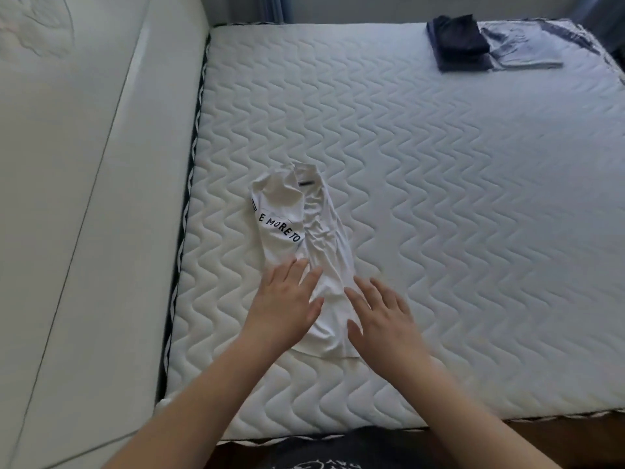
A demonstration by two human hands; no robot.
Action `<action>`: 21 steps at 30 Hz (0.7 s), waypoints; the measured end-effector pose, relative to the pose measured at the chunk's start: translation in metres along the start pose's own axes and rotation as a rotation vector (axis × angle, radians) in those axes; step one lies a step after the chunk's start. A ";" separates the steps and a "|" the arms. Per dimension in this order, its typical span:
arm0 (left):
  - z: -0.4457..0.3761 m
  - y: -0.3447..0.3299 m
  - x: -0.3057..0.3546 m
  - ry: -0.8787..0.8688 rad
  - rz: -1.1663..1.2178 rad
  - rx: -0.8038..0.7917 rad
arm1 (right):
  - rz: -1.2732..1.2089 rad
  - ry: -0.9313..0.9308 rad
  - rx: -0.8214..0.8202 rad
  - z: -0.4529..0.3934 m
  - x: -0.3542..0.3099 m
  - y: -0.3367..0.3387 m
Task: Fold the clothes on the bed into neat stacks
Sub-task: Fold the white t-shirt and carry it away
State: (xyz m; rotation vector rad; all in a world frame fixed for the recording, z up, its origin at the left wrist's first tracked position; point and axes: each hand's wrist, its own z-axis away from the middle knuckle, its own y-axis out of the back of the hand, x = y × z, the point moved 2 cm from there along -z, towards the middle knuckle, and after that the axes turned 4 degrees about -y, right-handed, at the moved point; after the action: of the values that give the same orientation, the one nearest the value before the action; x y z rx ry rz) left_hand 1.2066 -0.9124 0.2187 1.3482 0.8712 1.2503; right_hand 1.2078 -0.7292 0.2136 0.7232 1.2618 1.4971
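Quilted white mattress [439, 204] with a wavy stitch fills most of the view, edged on its left by a pale padded bed surround [84, 198].

Nearest the camera, both bare forearms reach forward over the mattress edge. The left hand [284, 299] lies with fingers straight and slightly spread, flat on the near end of a white T-shirt with black lettering [304, 238]; it grips nothing. The right hand [378, 319] is likewise spread flat, its fingers resting on the shirt's right edge, with no pinch or curl visible. The shirt itself lies on the mattress's near-left part, already folded into a long narrow strip running away from the person, rumpled down its middle, the collar end farthest away.

At the far right corner sit a folded dark navy garment [460, 42] and, touching its right side, a folded light grey garment [521, 45].

The likely next step is folding the strip crosswise. The risk is the creased middle: if it is folded without smoothing, wrinkles get trapped and the bundle turns lumpy. Flat palms sliding on thin cloth could also drag the layers apart and undo the lengthwise folds. Carrying a loose bundle to the far stacks could let it spring open.
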 end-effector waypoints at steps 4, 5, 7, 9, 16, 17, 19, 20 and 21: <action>0.005 -0.025 -0.003 0.021 0.038 -0.030 | 0.010 0.025 0.022 -0.012 0.001 -0.032; 0.008 -0.031 -0.003 0.029 0.047 -0.024 | 0.009 0.033 -0.005 -0.017 0.001 -0.041; 0.014 -0.047 -0.004 0.036 0.071 -0.014 | 0.005 0.049 -0.064 -0.030 0.004 -0.062; 0.018 -0.067 -0.006 0.040 0.092 -0.026 | -0.010 0.031 -0.128 -0.045 0.010 -0.084; 0.017 -0.169 -0.023 0.073 0.119 -0.212 | 0.019 -0.002 -0.390 -0.065 0.031 -0.175; 0.016 -0.187 -0.027 0.082 0.105 -0.298 | 0.021 -0.008 -0.421 -0.067 0.035 -0.187; 0.016 -0.222 -0.034 0.092 0.070 -0.432 | 0.029 -0.022 -0.482 -0.069 0.042 -0.210; 0.015 -0.237 -0.037 0.097 0.064 -0.473 | 0.028 -0.031 -0.503 -0.069 0.046 -0.221; 0.014 -0.248 -0.039 0.096 0.061 -0.507 | 0.027 -0.039 -0.521 -0.070 0.049 -0.229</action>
State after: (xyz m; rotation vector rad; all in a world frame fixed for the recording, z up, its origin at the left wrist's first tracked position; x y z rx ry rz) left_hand 1.2479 -0.9073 -0.0297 0.9195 0.5273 1.4722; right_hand 1.2009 -0.7193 -0.0307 0.4204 0.7796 1.7271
